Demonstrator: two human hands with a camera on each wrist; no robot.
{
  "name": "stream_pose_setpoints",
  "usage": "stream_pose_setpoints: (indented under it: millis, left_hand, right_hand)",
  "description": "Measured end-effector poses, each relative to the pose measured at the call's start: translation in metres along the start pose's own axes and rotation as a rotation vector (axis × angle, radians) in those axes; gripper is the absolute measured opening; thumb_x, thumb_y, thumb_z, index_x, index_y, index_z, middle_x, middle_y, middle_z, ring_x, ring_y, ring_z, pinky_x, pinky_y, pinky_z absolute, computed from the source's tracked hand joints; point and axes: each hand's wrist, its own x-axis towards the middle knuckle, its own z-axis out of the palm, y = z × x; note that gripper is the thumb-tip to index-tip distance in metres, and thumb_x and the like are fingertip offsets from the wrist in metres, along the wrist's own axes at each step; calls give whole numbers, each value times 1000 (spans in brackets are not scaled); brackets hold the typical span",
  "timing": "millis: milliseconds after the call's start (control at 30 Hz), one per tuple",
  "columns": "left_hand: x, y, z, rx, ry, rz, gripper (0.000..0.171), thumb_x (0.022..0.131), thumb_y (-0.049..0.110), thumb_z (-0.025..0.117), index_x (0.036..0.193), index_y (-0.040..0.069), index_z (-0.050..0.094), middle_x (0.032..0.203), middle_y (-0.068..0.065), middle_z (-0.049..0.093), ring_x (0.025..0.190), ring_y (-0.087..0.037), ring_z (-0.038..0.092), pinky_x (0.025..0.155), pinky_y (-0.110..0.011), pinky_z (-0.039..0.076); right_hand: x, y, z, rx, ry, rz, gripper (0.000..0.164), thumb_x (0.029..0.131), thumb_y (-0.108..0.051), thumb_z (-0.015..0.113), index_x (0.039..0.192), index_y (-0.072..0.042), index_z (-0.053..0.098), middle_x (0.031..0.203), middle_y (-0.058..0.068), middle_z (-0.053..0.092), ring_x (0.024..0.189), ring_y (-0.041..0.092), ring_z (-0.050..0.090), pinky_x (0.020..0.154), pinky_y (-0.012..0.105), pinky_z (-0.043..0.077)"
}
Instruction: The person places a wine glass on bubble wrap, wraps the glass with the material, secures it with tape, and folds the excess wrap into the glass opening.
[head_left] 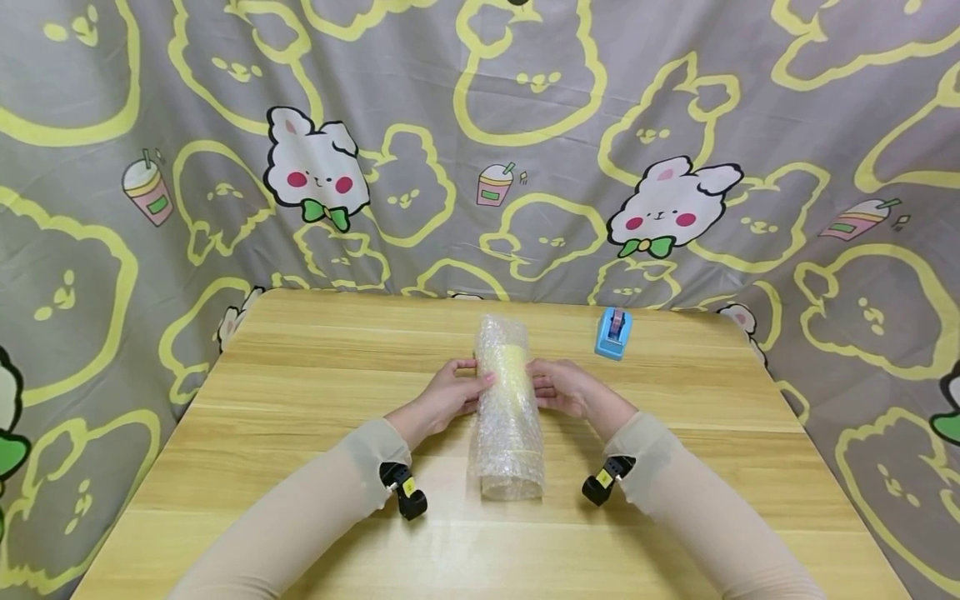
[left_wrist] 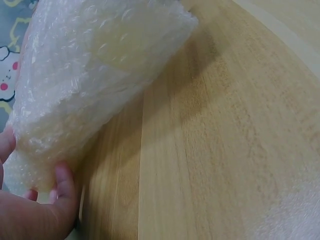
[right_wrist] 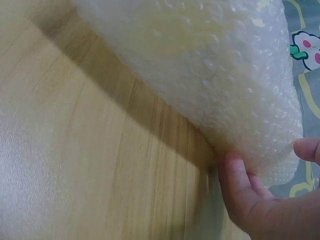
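Note:
A long roll of bubble wrap [head_left: 510, 425] lies lengthwise near the middle of the table, and something pale yellow shows through its upper half. Toward the person, the roll's near end looks round and hollow. From the left side my left hand [head_left: 447, 394] grips the roll, its thumb over the top edge. Opposite it, my right hand [head_left: 567, 388] holds the right side with bent fingers. The left wrist view shows the bubble wrap [left_wrist: 85, 75] between thumb and fingers. In the right wrist view, thumb and fingertips stand on either side of the wrap [right_wrist: 210, 75].
A blue tape dispenser [head_left: 617, 348] stands toward the back right of the wooden table [head_left: 300, 375]. Behind the table and along both its sides hangs a grey curtain [head_left: 420, 83] with yellow cartoon outlines. Each forearm wears a pale sleeve and a black wrist camera [head_left: 411, 500].

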Motion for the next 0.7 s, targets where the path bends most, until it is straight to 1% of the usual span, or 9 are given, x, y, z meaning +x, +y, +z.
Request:
stream_pose_setpoints:
  millis: [200,433,600,700]
  left_hand:
    - [1,-1,-1,17,1,2,61,94,19,73,141,3,38,123,-20,55,92,-18,65,80,-29,57]
    - [0,1,0,29,15,7,62,92,20,75,140,3,39,123,-21,56,89,-18,66,81,-31,57]
    - [-1,2,1,30,22,16,62,91,21,76,139,3,40,122,-20,56,88,-18,66,82,-32,57]
    - [0,2,2,32,28,19,62,91,22,76,138,4,40,119,-19,57,86,-17,65,79,-30,57]
  right_hand:
    - [0,1,0,-5,-1,-8,18,95,-18,60,99,-1,65,84,3,70,78,15,65,74,27,58]
    - [0,2,0,-2,-3,-7,17,95,-18,59,98,-1,63,84,3,66,77,16,61,71,26,57]
    - [2,2,1,-12,12,5,24,93,-22,60,102,0,60,90,5,63,82,17,59,75,27,57]
    - [2,3,1,-23,-7,-5,34,95,-28,60,109,2,59,93,5,64,84,17,60,78,28,57]
